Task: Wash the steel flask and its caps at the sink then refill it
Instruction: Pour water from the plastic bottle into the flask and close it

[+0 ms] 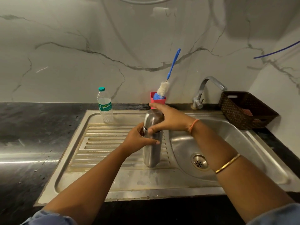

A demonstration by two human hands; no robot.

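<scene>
Left hand (138, 140) grips flask (151, 155) body; right hand (170, 120) grips cap (151, 118).

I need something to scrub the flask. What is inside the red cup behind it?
A bottle brush stands in the red cup, bristles down, blue handle leaning right. The right hand and flask cover the cup's base; anything deeper inside is hidden.

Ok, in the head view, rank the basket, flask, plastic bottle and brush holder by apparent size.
1. basket, widest by far
2. flask, taller but narrower, and nearer the camera, so it is close with the basket
3. bottle
4. holder, lower part covered
</scene>
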